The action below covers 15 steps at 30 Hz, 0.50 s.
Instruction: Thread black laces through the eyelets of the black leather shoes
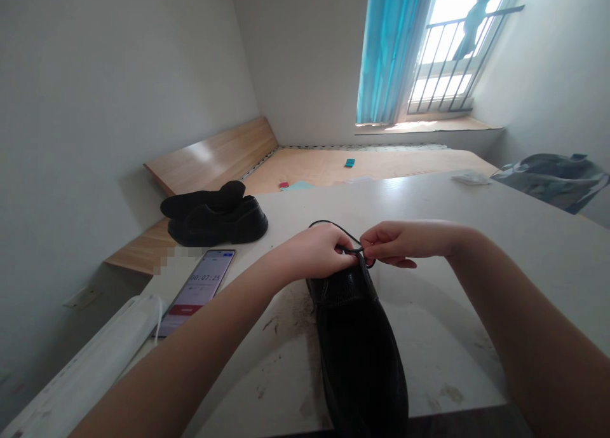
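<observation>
A phone (195, 292) and two black shoes (216, 225) sat on the white counter (429, 215). The left hand (309, 253) and right hand (400, 242) were close, both pinching the thin black lace (333, 227) of a black leather shoe (357, 342) mid-counter. The lace seemed soft and easy to bend, the shoe stiff, best held near its top. The counter ran far to the right

The smartphone (196, 292) displays 00:07.25 on its screen.

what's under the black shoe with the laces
The black leather shoe rests on a white tabletop, with brown scuff marks beside it; the patch directly beneath the shoe is covered, so nothing there can be seen.
</observation>
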{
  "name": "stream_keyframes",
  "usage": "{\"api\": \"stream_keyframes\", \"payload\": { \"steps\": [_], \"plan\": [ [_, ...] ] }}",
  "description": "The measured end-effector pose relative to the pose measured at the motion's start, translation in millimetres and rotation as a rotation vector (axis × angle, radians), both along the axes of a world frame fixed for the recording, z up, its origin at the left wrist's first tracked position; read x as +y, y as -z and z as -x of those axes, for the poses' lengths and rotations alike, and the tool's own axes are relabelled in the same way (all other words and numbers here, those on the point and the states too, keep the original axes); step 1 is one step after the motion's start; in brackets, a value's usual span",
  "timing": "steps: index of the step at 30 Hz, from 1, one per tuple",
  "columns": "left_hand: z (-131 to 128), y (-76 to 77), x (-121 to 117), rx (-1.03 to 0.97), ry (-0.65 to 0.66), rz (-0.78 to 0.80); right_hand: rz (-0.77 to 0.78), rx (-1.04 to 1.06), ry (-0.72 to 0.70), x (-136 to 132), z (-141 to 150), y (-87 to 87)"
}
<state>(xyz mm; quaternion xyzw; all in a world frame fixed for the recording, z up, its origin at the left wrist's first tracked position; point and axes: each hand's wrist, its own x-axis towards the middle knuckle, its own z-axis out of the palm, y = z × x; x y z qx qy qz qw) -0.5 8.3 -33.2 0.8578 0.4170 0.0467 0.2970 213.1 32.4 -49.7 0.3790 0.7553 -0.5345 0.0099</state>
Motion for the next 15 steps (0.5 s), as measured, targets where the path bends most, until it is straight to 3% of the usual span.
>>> {"api": "stream_keyframes", "payload": {
  "steps": [6, 15],
  "plan": [
    [2.9, -0.9, 3.3, -0.107, 0.051, 0.145, -0.049, 0.007, 0.022, -1.7, 3.2, 0.6],
    [-0.9, -0.3, -1.7, -0.101, -0.015, 0.145, -0.112, 0.003, 0.032, -3.4, 5.1, -1.3]
  ]
}}
